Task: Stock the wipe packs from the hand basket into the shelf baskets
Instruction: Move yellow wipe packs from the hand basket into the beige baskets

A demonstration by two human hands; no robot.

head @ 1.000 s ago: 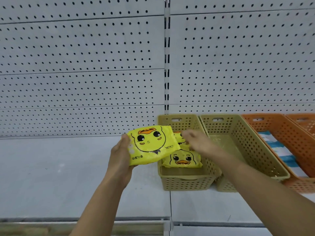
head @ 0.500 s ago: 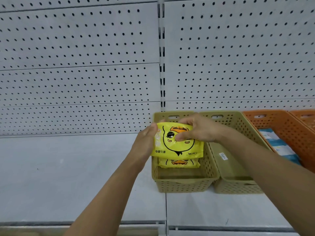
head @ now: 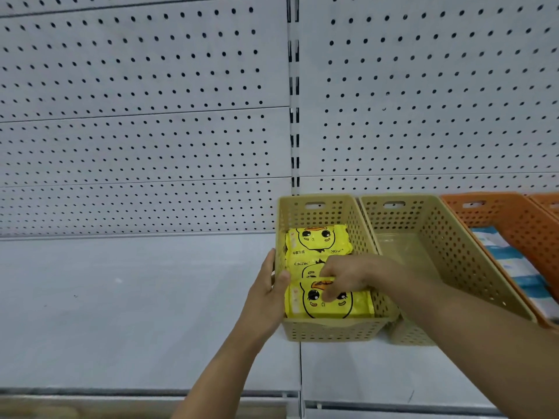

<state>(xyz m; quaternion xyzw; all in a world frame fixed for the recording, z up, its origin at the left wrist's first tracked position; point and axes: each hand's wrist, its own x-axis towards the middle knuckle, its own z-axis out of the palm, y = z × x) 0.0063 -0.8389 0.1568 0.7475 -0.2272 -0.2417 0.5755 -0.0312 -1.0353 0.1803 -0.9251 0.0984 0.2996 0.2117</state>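
Observation:
A tan perforated shelf basket (head: 329, 329) holds yellow duck-face wipe packs. One pack (head: 317, 240) lies at the back, a second (head: 304, 267) in the middle is partly hidden. The front pack (head: 354, 306) stands tilted against the basket's near wall. My right hand (head: 348, 276) reaches into the basket, its fingers curled over that front pack's top edge. My left hand (head: 266, 294) holds the basket's left wall, thumb hooked over the rim. The hand basket is out of view.
A second tan basket (head: 435, 255) stands just right of the first, with nothing seen inside. Beyond it an orange basket (head: 514, 225) holds blue-and-white packs (head: 514, 267). The grey shelf (head: 121, 297) stretches left. White pegboard (head: 151, 101) backs the shelf.
The yellow pack went from above the basket down into its front. My left hand let go of the pack and moved to the basket's left wall. My right hand followed the pack down.

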